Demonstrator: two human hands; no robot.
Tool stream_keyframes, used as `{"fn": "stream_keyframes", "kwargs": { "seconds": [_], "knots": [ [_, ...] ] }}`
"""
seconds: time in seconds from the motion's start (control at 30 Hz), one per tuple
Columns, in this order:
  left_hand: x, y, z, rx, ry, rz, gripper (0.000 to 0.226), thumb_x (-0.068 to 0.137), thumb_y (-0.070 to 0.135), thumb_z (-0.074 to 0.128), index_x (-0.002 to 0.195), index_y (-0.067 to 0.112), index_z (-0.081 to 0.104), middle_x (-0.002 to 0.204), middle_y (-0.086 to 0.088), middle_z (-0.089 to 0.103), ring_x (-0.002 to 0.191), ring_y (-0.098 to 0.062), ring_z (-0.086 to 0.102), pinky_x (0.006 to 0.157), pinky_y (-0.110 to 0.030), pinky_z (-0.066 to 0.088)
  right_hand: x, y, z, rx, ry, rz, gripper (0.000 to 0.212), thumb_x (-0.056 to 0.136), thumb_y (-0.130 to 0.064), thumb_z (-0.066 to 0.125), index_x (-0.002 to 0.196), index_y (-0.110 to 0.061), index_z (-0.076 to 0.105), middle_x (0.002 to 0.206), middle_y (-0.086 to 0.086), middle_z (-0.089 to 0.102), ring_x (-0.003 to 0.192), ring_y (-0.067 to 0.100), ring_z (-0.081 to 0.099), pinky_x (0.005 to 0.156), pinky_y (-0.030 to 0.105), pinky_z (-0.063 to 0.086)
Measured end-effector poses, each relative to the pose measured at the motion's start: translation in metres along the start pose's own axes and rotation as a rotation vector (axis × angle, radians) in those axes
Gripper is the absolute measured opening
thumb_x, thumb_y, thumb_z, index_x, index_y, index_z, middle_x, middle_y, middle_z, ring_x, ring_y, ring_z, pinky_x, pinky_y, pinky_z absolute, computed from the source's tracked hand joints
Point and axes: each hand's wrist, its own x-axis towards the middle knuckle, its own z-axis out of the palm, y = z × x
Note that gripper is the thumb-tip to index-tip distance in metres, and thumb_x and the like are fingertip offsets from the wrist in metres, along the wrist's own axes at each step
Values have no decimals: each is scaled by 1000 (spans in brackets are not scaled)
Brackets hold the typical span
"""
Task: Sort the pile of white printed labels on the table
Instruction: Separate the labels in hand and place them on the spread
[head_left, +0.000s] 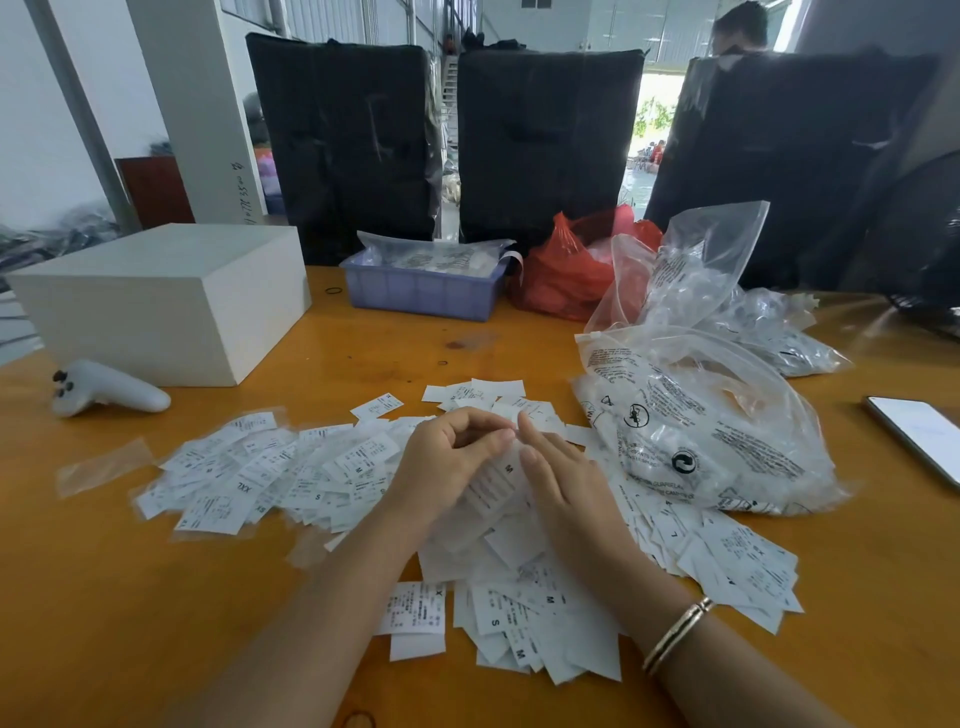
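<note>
Orange-brown wooden desk (130, 597) filling the lower frame, strewn with a wide pile of white printed labels (291, 473) running from centre left to lower right, marked with sizes such as S, M, L and XXL. At centre, two bare hands meeting above the pile. Left hand (447, 462) with fingers curled, pinching a small stack of labels (496, 480) with an M showing on top. Right hand (558, 470) laid flat beside it, fingers straight and close together, touching the same stack; gold bangle (675, 636) on the right wrist, lower right. Right of centre, clear printed plastic bags (711, 431) heaped on the desk, overlapping the edge of the pile. At far right edge, a smartphone (919, 436) lying screen up. At centre left, a white handheld controller (106, 389) just in front of a white box (161, 301). At upper centre, a purple plastic basket (423, 291) holding bagged items, a red plastic bag (566, 270) beside it. Behind the desk, three large black wrapped bundles (545, 145) standing upright.
</note>
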Motion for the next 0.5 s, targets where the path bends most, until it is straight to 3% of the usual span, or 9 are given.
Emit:
{"fn": "stream_keyframes", "kwargs": {
  "seconds": [0.1, 0.2, 0.33, 0.4, 0.43, 0.5],
  "knots": [
    [0, 0, -1, 23, 16, 5, 8, 85, 16, 69, 85, 23, 72, 81, 16, 72, 79, 3, 66, 67, -8, 48, -4, -2, 5, -198, -132, -43, 75, 87, -65, 5, 151, -27, 4, 147, -15, 31, 132, -3, 22, 108, 25, 15],
    [1, 1, -3, 8, 63, -20, 8, 86, 19, 69, 84, 27, 71, 80, 18, 72, 78, 5, 65, 63, -6, 47, -3, -3, 6, -229, -116, -69, 75, 87, -66, 6, 151, -28, -2, 149, -15, 26, 133, -2, 20, 107, 23, 12],
    [8, 3, -22, 55, 229, -62, 5, 87, 29, 66, 86, 34, 68, 85, 15, 69, 77, -2, 65, 58, -13, 49, -1, -3, -8, -106, 54, -30, 60, 92, -57, 18, 147, -34, 21, 140, -16, 38, 123, -9, 30, 103, 22, 16],
    [13, 1, -40, 169, 380, -60, 8, 89, 26, 63, 90, 34, 63, 92, 14, 66, 77, -5, 62, 57, -16, 46, 8, 2, -23, -14, 223, 13, 47, 96, -50, 26, 139, -32, 37, 135, -11, 46, 121, -2, 40, 103, 28, 30],
    [16, -1, -50, 239, 461, -63, 9, 91, 23, 62, 93, 32, 62, 95, 12, 65, 77, -7, 61, 56, -18, 45, 16, 6, -33, 34, 333, 43, 40, 98, -44, 32, 134, -29, 45, 129, -7, 50, 111, -1, 49, 93, 24, 41],
    [19, -8, -67, 378, 569, -95, 13, 92, 19, 59, 102, 28, 61, 98, 8, 63, 73, -7, 59, 52, -20, 42, 32, 20, -56, 36, 516, 106, 31, 99, -28, 39, 125, -20, 54, 116, -2, 55, 83, -4, 52, 66, 10, 43]
  ]
}}
